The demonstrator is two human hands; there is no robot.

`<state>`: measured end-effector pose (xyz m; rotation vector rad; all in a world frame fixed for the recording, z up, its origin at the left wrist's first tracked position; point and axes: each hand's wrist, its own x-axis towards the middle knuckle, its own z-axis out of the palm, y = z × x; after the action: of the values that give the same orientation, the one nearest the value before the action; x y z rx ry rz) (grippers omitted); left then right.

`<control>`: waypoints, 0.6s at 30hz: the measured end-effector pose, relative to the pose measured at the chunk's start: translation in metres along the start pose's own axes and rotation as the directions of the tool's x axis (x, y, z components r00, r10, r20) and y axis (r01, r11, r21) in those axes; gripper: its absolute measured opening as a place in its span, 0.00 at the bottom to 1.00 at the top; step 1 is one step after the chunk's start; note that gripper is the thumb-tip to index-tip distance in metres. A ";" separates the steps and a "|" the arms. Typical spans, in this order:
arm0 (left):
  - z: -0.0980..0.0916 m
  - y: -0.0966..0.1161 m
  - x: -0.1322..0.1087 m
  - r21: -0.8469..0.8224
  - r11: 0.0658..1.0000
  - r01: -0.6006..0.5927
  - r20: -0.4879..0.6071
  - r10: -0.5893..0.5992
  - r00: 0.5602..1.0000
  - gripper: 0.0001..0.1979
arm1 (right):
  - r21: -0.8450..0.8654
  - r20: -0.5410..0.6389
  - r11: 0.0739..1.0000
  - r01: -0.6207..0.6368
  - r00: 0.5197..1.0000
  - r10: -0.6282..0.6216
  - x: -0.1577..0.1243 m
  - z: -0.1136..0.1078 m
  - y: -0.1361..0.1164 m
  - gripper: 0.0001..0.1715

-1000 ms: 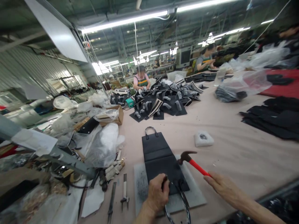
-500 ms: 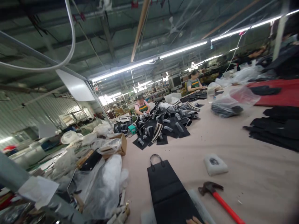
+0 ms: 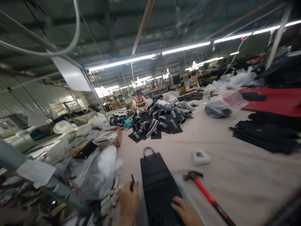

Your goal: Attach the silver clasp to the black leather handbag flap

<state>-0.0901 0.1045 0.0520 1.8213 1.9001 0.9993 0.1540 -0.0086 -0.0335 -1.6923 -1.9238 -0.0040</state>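
On the pale pink worktop [image 3: 221,144], a black handled panel [image 3: 156,183] lies under my loose right fingers [image 3: 178,201]; just left of it, my left fingers [image 3: 135,187] grip a dark rod [image 3: 132,179].

I watch remotely through one head-worn camera; it faces forward and down over the table [image 3: 216,141], left hand [image 3: 129,197] and right hand [image 3: 185,209] close at its lower edge; ceiling lights [image 3: 185,48] slant above; the blurred far workshop [image 3: 162,89] seems well off.
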 end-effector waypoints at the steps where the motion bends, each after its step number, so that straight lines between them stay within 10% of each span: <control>1: -0.004 -0.013 -0.004 0.115 0.993 0.035 0.035 -0.040 0.999 0.14 | 0.016 0.061 0.998 -0.066 0.996 0.065 -0.015 0.000 -0.005 0.28; 6: 0.002 -0.067 -0.036 0.439 0.896 0.074 0.216 -0.185 0.959 0.18 | -0.027 0.143 0.914 -0.405 0.903 0.405 -0.026 -0.014 -0.030 0.37; 18: 0.013 -0.100 -0.048 0.541 0.827 0.151 -0.040 -0.155 0.987 0.21 | -0.092 0.330 0.762 -0.642 0.702 0.631 -0.036 -0.055 -0.050 0.36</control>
<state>-0.1492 0.0675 -0.0358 1.8912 2.4624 0.4128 0.1319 -0.0714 0.0152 -2.3802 -1.4225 0.6250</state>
